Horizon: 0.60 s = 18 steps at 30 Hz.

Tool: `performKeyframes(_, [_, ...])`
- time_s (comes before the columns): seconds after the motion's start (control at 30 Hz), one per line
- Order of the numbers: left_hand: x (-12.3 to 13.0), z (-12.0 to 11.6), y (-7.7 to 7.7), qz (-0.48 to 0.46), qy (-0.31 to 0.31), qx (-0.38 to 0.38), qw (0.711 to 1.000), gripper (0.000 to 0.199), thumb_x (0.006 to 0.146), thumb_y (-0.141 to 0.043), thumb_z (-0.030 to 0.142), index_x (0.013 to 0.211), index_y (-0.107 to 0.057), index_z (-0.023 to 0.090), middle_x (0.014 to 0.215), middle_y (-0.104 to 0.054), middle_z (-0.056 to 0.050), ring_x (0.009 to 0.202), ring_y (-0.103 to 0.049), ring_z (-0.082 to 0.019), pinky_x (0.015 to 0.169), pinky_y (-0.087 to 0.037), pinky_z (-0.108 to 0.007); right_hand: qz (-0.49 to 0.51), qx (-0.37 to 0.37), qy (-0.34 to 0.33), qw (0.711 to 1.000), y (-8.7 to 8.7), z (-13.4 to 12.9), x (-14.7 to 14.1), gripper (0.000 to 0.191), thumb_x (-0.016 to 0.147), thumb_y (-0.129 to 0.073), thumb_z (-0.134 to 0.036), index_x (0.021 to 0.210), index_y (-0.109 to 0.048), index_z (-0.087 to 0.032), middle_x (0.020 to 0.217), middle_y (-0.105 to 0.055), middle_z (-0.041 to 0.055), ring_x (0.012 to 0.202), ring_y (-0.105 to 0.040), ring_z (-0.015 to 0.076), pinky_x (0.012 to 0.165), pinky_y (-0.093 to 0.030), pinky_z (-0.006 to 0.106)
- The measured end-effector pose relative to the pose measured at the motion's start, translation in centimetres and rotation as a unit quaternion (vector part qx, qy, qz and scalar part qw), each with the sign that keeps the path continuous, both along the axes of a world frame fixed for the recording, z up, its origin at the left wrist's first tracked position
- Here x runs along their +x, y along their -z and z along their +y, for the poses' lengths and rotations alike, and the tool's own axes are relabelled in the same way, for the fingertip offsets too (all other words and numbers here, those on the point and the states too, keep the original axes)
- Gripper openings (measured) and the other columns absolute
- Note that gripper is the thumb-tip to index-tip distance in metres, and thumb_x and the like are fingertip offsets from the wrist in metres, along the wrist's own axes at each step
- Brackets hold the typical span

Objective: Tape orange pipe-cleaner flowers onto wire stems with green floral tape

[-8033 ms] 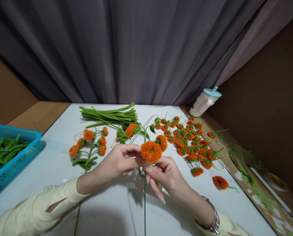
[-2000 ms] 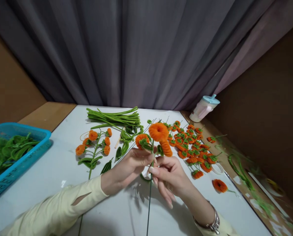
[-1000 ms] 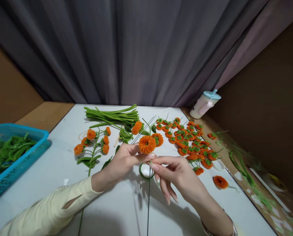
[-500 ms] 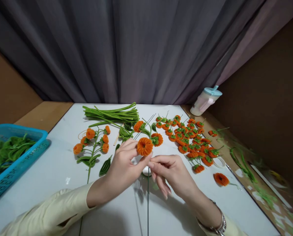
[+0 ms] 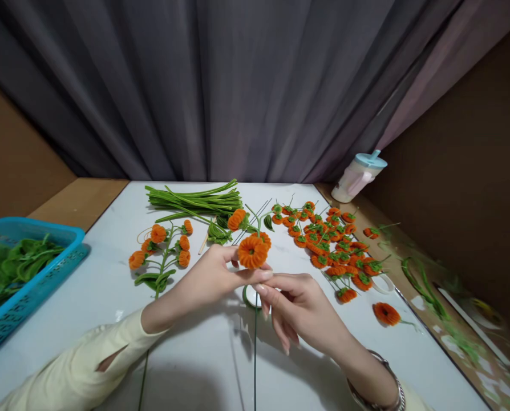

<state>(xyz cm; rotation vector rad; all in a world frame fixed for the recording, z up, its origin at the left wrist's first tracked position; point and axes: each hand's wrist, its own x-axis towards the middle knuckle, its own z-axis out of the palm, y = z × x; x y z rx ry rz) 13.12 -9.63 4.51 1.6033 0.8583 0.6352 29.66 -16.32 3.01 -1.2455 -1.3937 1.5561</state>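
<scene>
left hand (image 5: 210, 279), right hand (image 5: 304, 308), both pinching stem (image 5: 255, 351), 3 orange flowers (image 5: 253, 252) atop

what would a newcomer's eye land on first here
Probably the ruffled orange flower at the centre, raised above the white table, with left grip and right grip meeting at the stem below. Next, the cluster of orange flowers towards the right. Then the blue basket of green leaves at the left edge.
</scene>
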Motion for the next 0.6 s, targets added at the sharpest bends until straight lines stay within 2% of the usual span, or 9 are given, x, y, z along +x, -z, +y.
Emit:
performKeyframes(0.1, [0.3, -0.7, 0.2, -0.011, -0.009, 0.02, 1.0, 0.018, 0.08, -0.063, 0.031, 0.079, -0.072, 0.015, 0.081, -0.071, -0.004, 0.079, -0.063, -0.019, 0.072, -0.047, -0.024, -0.02, 0.031, 0.003, 0.999, 0.0, -0.1, -0.1, 0.04, 0.087, -0.053, -0.047, 0.061, -0.053, -0.017, 0.034, -0.045, -0.0061, 0.026, -0.045, 0.0074, 0.028, -0.028, 0.016])
performKeyframes(0.23, [0.1, -0.7, 0.1, -0.024, 0.029, 0.044, 0.998, 0.022, 0.084, -0.058, 0.031, 0.075, -0.07, 0.015, 0.08, -0.07, -0.003, 0.078, -0.062, -0.017, 0.073, -0.048, -0.024, 0.017, 0.012, -0.022, 1.0, 0.3, 0.2, 0.1, 0.04, 0.088, -0.051, -0.047, 0.061, -0.051, -0.017, 0.033, -0.044, -0.0069, 0.025, -0.042, 0.0067, 0.028, -0.028, 0.016])
performKeyframes(0.3, [0.0, -0.5, 0.1, -0.035, 0.042, 0.035, 0.998, 0.022, 0.084, -0.058, 0.032, 0.074, -0.07, 0.015, 0.079, -0.07, -0.003, 0.077, -0.063, -0.017, 0.071, -0.048, -0.023, 0.042, 0.003, -0.029, 0.999, 0.6, 0.3, 0.2, 0.04, 0.088, -0.051, -0.047, 0.062, -0.05, -0.017, 0.033, -0.045, -0.007, 0.024, -0.04, 0.006, 0.028, -0.028, 0.015])
performKeyframes(0.47, [0.1, -0.3, 0.0, -0.042, 0.028, 0.005, 0.999, 0.018, 0.082, -0.062, 0.03, 0.078, -0.071, 0.015, 0.081, -0.071, -0.003, 0.077, -0.063, -0.016, 0.071, -0.047, -0.022, 0.103, -0.005, -0.015, 0.995, 1.5, 0.4, 0.1, 0.036, 0.087, -0.055, -0.043, 0.065, -0.054, -0.016, 0.035, -0.049, -0.0065, 0.024, -0.043, 0.0059, 0.028, -0.026, 0.014])
performKeyframes(0.6, [0.2, -0.4, -0.1, -0.059, 0.058, 0.0, 0.997, 0.02, 0.084, -0.059, 0.028, 0.074, -0.071, 0.014, 0.072, -0.068, -0.002, 0.071, -0.06, -0.014, 0.068, -0.046, -0.022, 0.166, -0.011, -0.018, 0.986, 2.8, 0.6, 0.0, 0.035, 0.087, -0.056, -0.046, 0.077, -0.061, -0.013, 0.036, -0.05, -0.0062, 0.023, -0.04, 0.0051, 0.026, -0.024, 0.014])
